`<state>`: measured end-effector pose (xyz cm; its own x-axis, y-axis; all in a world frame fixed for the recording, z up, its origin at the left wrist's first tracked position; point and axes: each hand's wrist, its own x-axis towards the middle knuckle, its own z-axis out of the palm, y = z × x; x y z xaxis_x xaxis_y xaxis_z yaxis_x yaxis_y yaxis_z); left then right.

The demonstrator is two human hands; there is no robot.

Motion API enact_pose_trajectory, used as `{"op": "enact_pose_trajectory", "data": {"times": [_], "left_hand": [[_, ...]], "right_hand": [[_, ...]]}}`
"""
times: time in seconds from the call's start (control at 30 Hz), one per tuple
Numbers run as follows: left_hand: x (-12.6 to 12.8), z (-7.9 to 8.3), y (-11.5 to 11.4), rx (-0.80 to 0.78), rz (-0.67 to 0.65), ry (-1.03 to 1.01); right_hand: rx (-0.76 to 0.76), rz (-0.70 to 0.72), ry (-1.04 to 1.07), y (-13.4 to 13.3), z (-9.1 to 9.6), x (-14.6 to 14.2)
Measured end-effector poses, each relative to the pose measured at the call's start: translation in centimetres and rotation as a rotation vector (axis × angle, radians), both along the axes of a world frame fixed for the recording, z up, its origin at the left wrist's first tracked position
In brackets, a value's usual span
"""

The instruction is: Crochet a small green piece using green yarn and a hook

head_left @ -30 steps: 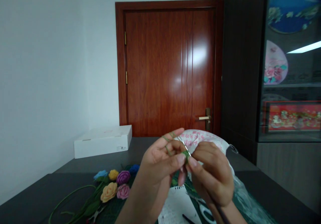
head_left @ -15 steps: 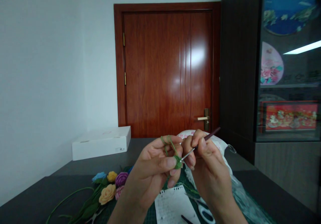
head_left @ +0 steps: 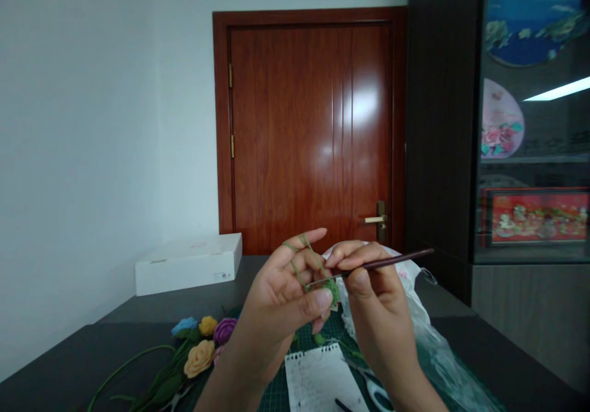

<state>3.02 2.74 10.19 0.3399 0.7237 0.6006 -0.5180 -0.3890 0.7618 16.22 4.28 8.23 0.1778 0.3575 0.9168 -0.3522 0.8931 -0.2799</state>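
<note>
Between the thumb and fingers of my left hand [head_left: 286,307] is a small piece of green crochet work [head_left: 332,290]. Green yarn [head_left: 311,252] loops round my raised left index finger and runs down to the piece. My right hand [head_left: 375,295] grips a crochet hook [head_left: 399,259] with a dark handle, like a pen. The hook lies nearly level, its thin metal shaft crossing the top of the green piece and its tip close to the yarn. My fingers hide part of the piece.
Crocheted flowers [head_left: 199,358] with green stems lie at left. A handwritten notepad [head_left: 318,375], a pen [head_left: 342,404] and white-handled scissors [head_left: 378,393] rest on a green cutting mat [head_left: 274,393]. Behind my right hand is a plastic bag [head_left: 442,350]. A white box [head_left: 188,264] stands at back left.
The hook has swung from a steep slant to nearly level, its tip shifting left past the green piece. My left index finger has lifted and straightened, stretching the yarn.
</note>
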Motion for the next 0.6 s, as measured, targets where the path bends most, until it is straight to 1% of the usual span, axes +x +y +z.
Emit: {"op": "enact_pose_trajectory", "data": {"times": [0.07, 0.13, 0.23, 0.3, 0.4, 0.5, 0.6], "left_hand": [[0.01, -0.07, 0.13, 0.012, -0.014, 0.003], [0.0, -0.19, 0.32, 0.027, -0.031, 0.001], [-0.03, -0.39, 0.45, 0.033, -0.064, -0.008], [-0.05, -0.47, 0.36, 0.039, -0.11, -0.022], [-0.11, -0.43, 0.15, 0.064, -0.172, -0.037], [-0.27, -0.29, 0.16, 0.075, -0.184, -0.053], [-0.49, -0.28, 0.45, 0.084, -0.223, -0.04]], "right_hand": [[0.042, -0.051, -0.012, -0.1, 0.11, -0.05], [0.054, -0.079, -0.013, -0.26, 0.23, -0.03], [0.056, -0.099, -0.01, -0.54, 0.35, 0.08], [0.05, -0.103, -0.018, -0.7, 0.4, 0.14], [0.03, -0.05, -0.033, -0.84, 0.48, 0.14], [0.002, 0.012, -0.036, -0.81, 0.46, 0.0], [-0.016, 0.068, -0.035, -0.7, 0.25, -0.16]]}}
